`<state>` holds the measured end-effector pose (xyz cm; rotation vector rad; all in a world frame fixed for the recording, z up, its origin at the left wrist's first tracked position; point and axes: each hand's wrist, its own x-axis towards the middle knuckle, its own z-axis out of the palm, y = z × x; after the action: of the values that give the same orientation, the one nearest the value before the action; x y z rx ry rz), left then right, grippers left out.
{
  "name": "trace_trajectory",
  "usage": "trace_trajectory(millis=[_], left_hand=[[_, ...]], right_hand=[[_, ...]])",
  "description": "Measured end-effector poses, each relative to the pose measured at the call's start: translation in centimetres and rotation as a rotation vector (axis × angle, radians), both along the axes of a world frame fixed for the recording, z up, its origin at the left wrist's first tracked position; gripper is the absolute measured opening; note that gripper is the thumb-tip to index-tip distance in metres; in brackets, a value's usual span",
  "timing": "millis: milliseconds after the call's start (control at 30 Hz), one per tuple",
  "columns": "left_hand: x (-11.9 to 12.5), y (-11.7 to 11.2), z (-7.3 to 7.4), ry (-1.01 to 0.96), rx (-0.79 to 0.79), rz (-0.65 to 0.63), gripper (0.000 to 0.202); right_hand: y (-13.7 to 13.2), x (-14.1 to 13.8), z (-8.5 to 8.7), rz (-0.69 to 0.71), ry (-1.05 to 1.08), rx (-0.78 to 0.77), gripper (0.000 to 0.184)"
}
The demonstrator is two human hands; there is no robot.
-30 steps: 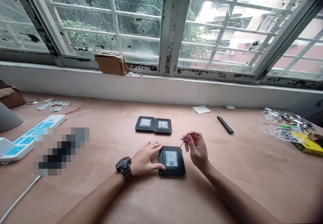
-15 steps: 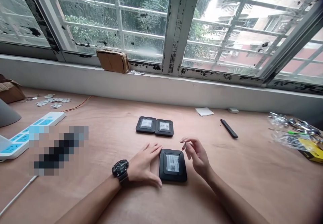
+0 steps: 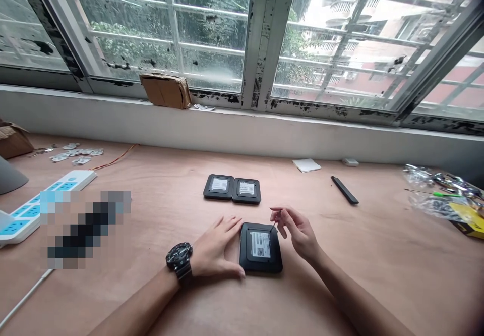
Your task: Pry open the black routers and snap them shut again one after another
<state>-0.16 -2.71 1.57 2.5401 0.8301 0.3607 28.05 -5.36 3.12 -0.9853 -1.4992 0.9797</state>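
Note:
A square black plastic case [image 3: 247, 261] with a white printed label lies flat on the table in front of me. My left hand [image 3: 212, 251], wearing a black watch [image 3: 179, 257], rests palm down with fingers spread; its fingertips and thumb touch the left edge of the case. Over the far right corner my right hand [image 3: 298, 232] pinches a small screwdriver [image 3: 273, 225], its thin shaft pointing down at that corner. Most of its handle is hidden by the fingers. Two similar black cases, one on the left [image 3: 218, 186] and one on the right [image 3: 247, 190], lie side by side farther back.
A white power strip [image 3: 71, 182] and a blurred dark patch are on the left. Toward the right lie a black strip [image 3: 344, 190], a white pad [image 3: 306, 165], and plastic bags with a green-handled tool [image 3: 442, 193]. A cardboard box [image 3: 165, 91] stands on the windowsill.
My right fingers have shifted slightly around the screwdriver, whose tip stays at the same corner. My left hand keeps its place; the whole view has moved a little.

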Motion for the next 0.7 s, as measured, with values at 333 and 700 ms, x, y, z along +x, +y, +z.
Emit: trace_trajectory(millis=[333,700], left_hand=[[-2.6,-3.4,-0.6,0.097,0.182,0.120,0.064],[-2.8,-3.0,-0.1,0.025,0.218,0.194,0.033]], right_hand=[[0.4,-3.7,1.1,-0.111,0.130,0.108,0.027],[1.6,-5.8,-0.7,0.041,-0.059,0.097,0.030]])
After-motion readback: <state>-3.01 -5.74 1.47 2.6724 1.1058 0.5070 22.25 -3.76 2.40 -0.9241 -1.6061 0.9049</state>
